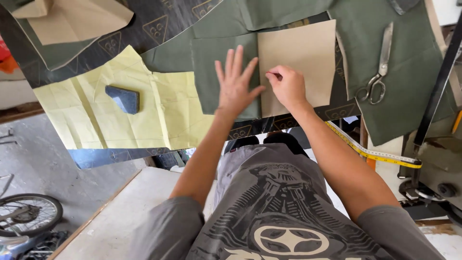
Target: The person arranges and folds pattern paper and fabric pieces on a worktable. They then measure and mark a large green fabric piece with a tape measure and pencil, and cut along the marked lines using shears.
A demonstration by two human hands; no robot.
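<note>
left hand (236, 86), fingers spread, pressed flat on matte olive-green fabric (216, 72) on the dark bench (154, 24). right hand (287, 86), grip pinching the left edge of a stiff tan rectangular card (303, 48) overlapping the fabric. creased pale-yellow paper (96, 115) carries a dark wedge-shaped block (122, 98); steel scissors (380, 67) lie right.

Bright, even daylight, no hard glare. Soft, short shadows under the left hand (236, 84) and right hand (288, 85) on the green fabric (211, 72). Centre sharp; slight softness at the lower edge on the shirt (274, 212). Wide-angle bend at the frame edges, strongest at right. Upper right corner washes out pale.
</note>
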